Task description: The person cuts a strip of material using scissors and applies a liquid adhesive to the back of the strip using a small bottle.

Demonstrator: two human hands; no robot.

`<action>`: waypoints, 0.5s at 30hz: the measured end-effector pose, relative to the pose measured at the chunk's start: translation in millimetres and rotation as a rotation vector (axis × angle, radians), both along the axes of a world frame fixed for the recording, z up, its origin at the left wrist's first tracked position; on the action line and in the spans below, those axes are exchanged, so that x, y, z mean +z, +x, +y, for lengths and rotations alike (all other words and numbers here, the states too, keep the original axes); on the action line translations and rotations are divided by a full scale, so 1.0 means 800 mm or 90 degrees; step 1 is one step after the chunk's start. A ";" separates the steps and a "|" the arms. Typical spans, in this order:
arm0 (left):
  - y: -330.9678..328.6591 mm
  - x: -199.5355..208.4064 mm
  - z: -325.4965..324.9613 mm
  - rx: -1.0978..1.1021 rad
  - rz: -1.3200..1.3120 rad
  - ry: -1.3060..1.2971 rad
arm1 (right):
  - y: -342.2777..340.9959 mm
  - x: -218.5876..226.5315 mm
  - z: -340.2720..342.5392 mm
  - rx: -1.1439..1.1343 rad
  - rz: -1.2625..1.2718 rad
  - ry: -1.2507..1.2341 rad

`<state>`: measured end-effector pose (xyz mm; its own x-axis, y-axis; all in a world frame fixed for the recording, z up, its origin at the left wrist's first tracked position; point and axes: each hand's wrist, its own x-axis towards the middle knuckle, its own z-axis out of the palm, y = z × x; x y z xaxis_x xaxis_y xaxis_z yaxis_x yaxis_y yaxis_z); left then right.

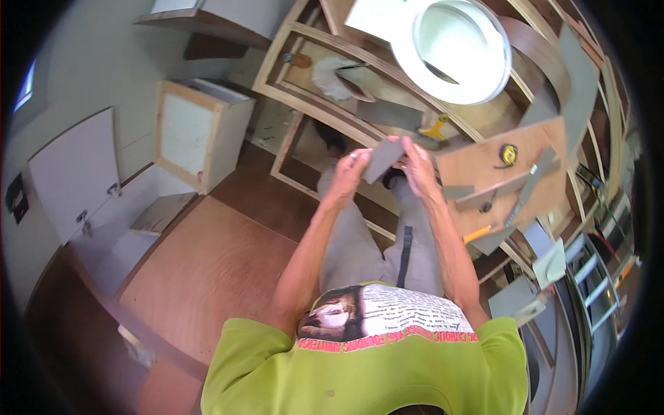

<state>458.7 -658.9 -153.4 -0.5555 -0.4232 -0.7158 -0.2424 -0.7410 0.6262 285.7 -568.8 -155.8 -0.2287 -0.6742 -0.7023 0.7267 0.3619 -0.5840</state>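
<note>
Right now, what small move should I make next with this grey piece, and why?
Perhaps set the grey piece on the wooden board: your left hand and right hand both grip it, and the board's bare patch beside the tape measure is close.

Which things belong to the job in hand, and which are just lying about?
Job:
- gray piece, held by left hand and right hand
- yellow tape measure, nearby, possibly

Likely just lying about:
- white round tub
- white hinged panel
</note>
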 end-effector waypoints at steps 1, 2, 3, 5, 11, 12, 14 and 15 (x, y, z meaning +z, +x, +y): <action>0.004 0.004 -0.007 -0.013 -0.031 0.013 | 0.005 0.001 -0.006 -0.011 -0.011 -0.007; 0.005 0.015 -0.011 0.005 -0.025 0.031 | 0.009 0.004 -0.008 -0.015 -0.022 -0.009; 0.005 0.027 -0.017 0.019 -0.017 0.048 | 0.013 0.009 -0.013 -0.003 -0.022 -0.009; 0.018 0.036 -0.028 0.069 0.036 0.078 | 0.023 0.011 -0.027 0.031 -0.003 -0.013; 0.071 0.037 -0.069 0.039 -0.005 0.032 | 0.064 0.017 -0.080 0.109 0.079 0.017; 0.077 0.040 -0.071 0.011 -0.042 -0.020 | 0.070 0.022 -0.085 0.122 0.091 0.027; 0.099 0.024 -0.077 0.000 -0.049 -0.085 | 0.084 0.018 -0.105 0.154 0.067 0.028; 0.114 0.018 -0.089 0.013 -0.073 -0.100 | 0.096 0.009 -0.118 0.169 0.051 0.022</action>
<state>550.1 -730.2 -138.9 -0.4638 -0.5455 -0.6981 -0.3051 -0.6415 0.7039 362.8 -663.4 -148.8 -0.1039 -0.6934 -0.7131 0.5557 0.5541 -0.6198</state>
